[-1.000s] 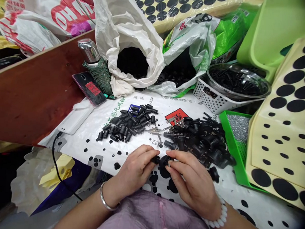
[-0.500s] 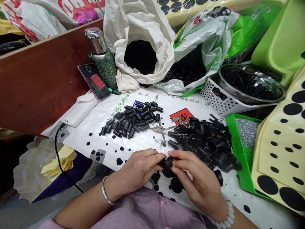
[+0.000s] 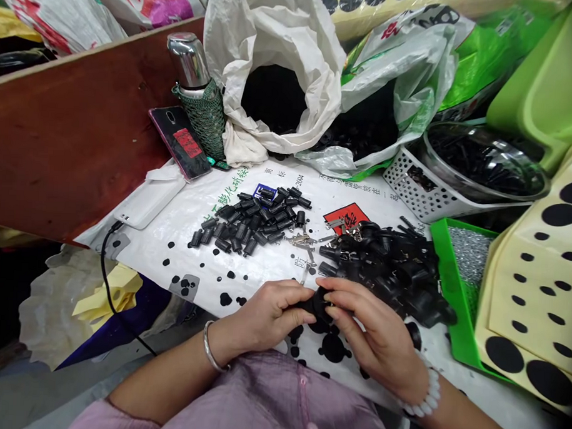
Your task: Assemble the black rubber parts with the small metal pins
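Note:
Between my two hands, close to my body, is a small round black plastic part (image 3: 320, 303). My left hand (image 3: 273, 311) pinches its left side between thumb and fingers. On the other side, the fingertips of my right hand (image 3: 369, 327) press at its face, where a tiny bit of metal shows. Just beyond my right hand lies a heap of black plastic parts (image 3: 392, 262). Farther left is a pile of short black cylinders (image 3: 255, 220). Several thin metal strips (image 3: 304, 240) lie between the two piles.
A green tray (image 3: 460, 333) of small silvery pieces stands right, beside yellow spotted sheets (image 3: 526, 310). Behind are a white basket (image 3: 418, 188) under a steel bowl (image 3: 540, 186), open sacks (image 3: 331, 72), a flask (image 3: 200, 111) and a phone (image 3: 178, 142). A cable (image 3: 106, 277) hangs at left.
The view has shifted slightly. Both hands stay together around the black part, which seems turned a little, and the right fingertips now sit against its face.

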A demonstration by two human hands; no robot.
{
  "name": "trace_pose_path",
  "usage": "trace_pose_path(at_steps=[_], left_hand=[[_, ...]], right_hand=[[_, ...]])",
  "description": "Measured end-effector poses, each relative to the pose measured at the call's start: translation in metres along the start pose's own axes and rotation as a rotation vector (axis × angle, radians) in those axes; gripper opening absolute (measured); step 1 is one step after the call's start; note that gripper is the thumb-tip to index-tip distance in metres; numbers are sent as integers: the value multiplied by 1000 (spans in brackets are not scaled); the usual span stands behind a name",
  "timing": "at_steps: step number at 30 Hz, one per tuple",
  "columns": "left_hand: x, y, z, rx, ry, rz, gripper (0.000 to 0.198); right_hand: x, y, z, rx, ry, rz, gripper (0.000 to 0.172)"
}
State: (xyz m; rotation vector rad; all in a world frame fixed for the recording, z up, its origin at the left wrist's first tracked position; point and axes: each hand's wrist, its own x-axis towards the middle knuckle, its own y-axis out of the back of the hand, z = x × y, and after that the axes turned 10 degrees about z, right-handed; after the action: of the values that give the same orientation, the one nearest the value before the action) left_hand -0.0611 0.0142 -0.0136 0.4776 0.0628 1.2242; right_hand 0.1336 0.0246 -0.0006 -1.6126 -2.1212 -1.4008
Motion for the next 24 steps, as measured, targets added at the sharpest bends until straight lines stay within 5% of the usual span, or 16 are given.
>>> trace_pose_path(at_steps=[7, 15, 24], left_hand=[[1, 7, 1, -62, 0, 0, 16], [-1, 7, 4, -18, -69, -59, 16], [-7, -1, 0, 224, -189, 47, 19]], right_hand=[[13, 20, -1, -133, 177, -251, 40], [18, 24, -3, -185, 238, -248, 37], [7, 12, -8, -294, 245, -153, 37]])
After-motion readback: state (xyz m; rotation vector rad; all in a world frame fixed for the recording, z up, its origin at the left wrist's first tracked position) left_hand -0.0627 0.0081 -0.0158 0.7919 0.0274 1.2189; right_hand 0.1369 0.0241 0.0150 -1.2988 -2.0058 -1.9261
